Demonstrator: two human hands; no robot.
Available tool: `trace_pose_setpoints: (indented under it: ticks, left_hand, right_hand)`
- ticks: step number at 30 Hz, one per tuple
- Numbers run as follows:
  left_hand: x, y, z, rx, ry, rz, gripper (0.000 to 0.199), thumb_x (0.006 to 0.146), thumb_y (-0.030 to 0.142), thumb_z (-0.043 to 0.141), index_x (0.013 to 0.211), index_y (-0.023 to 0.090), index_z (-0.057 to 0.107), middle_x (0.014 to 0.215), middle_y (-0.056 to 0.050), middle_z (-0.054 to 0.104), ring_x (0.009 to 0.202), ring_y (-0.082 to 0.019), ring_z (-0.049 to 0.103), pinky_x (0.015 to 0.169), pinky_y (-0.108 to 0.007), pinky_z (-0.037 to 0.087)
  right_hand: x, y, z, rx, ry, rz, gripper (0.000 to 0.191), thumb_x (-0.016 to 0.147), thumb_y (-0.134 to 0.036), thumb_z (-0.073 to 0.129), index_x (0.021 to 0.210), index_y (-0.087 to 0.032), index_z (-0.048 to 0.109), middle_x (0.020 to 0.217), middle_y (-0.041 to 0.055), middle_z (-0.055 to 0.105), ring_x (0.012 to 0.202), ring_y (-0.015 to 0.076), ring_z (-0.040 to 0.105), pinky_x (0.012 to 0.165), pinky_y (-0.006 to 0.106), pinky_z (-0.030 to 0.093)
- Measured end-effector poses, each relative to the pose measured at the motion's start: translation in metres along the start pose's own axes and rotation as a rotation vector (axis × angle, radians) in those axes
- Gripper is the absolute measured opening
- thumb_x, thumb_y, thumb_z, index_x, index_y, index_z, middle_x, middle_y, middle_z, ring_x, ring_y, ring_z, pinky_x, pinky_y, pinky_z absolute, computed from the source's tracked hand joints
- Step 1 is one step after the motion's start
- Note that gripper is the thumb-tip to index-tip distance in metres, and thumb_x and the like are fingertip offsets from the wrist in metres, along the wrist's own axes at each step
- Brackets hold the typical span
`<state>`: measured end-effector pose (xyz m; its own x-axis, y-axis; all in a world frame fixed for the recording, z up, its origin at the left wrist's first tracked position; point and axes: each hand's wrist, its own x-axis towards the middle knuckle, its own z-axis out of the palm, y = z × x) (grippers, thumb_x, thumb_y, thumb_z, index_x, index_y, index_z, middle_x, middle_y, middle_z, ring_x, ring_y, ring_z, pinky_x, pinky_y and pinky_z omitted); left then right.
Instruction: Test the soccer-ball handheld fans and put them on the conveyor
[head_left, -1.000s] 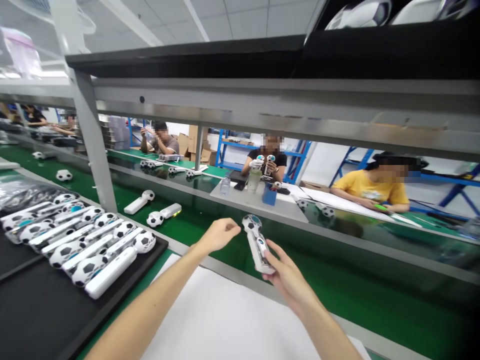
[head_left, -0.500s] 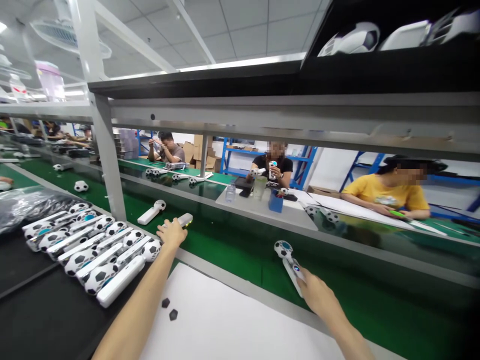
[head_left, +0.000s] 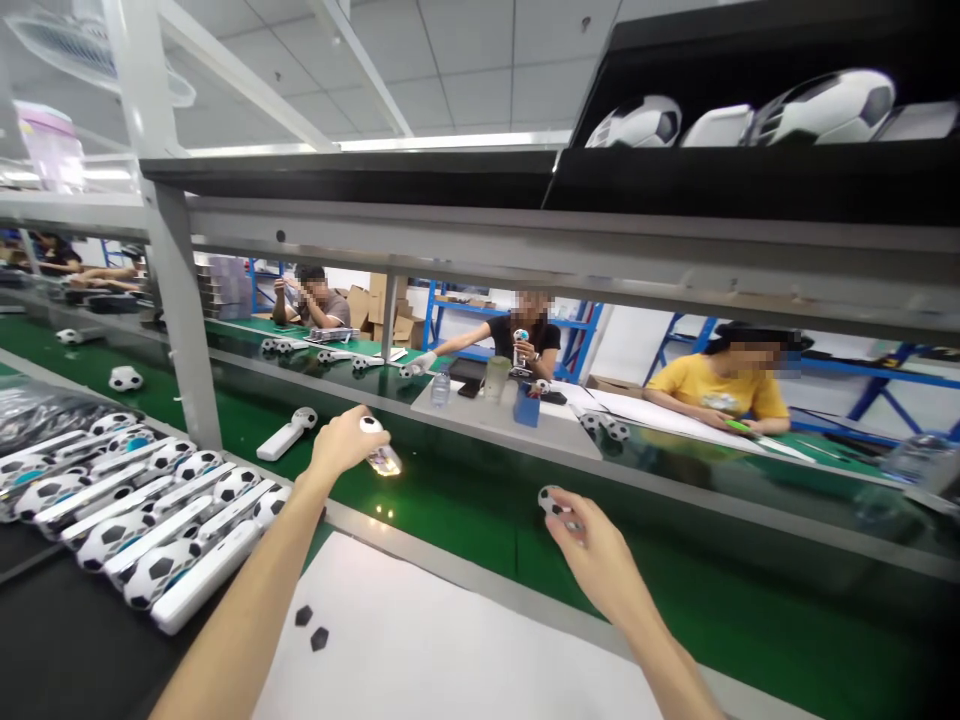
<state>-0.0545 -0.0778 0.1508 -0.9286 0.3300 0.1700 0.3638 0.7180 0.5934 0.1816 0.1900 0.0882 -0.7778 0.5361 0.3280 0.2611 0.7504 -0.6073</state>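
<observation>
Fingers of our left hand (head_left: 341, 445) pinch a white plastic device (head_left: 384, 458) with black-and-white football-patterned head, above the shiny green belt (head_left: 457, 510); they cover part of it, and its glowing end is blurred. Our right hand (head_left: 596, 545) curves its fingers about a similar football-headed device (head_left: 550, 499), mostly hidden; we cannot tell whether it grips. Both forearms (head_left: 255, 580) reach forward, cut off below.

belt (head_left: 465, 510) glossy, smooth; sheet (head_left: 450, 640) matt paper; ball-headed devices (head_left: 385, 460) smooth plastic; tray (head_left: 60, 640) matt.
</observation>
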Motion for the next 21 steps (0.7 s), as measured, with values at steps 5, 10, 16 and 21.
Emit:
trace_pose_setpoints:
  ticks: [5,10,16,21]
  left_hand:
    - [-0.065,0.06,-0.029,-0.402,-0.291,0.411,0.033,0.073,0.038,0.071,0.102,0.025,0.061,0.081,0.003,0.063,0.066,-0.013,0.059,0.054,-0.019,0.045]
    - [-0.108,0.085,-0.028,-0.747,-0.388,0.562,0.04,0.066,0.028,0.08,0.101,0.023,0.06,0.081,0.002,0.062,0.062,-0.011,0.056,0.052,-0.016,0.044]
    - [-0.116,0.092,-0.025,-0.759,-0.353,0.574,0.045,0.07,0.038,0.079,0.106,0.024,0.056,0.086,0.001,0.062,0.067,-0.013,0.057,0.056,-0.019,0.047]
    - [-0.114,0.096,-0.025,-0.649,-0.212,0.616,0.036,0.082,0.043,0.068,0.11,0.023,0.06,0.089,0.0,0.062,0.074,-0.014,0.056,0.068,-0.021,0.045]
  right_hand:
    - [-0.033,-0.058,0.01,0.172,-0.048,-0.25,0.058,0.087,-0.038,0.059,0.142,-0.029,0.043,0.146,0.0061,0.041,0.134,0.0274,0.042,0.108,0.043,0.042]
    - [-0.056,-0.075,0.016,0.223,-0.155,-0.378,0.052,0.098,-0.033,0.045,0.148,-0.03,0.032,0.143,0.0074,0.048,0.127,0.0265,0.051,0.105,0.043,0.045]
    - [-0.062,-0.072,0.02,0.379,-0.213,-0.355,0.055,0.096,-0.037,0.048,0.148,-0.027,0.033,0.144,0.0109,0.049,0.123,0.0317,0.054,0.098,0.045,0.048]
    - [-0.076,-0.099,0.018,0.741,-0.343,-0.201,0.062,0.093,-0.047,0.052,0.148,-0.028,0.031,0.121,0.0123,0.058,0.093,0.0259,0.064,0.072,0.036,0.054]
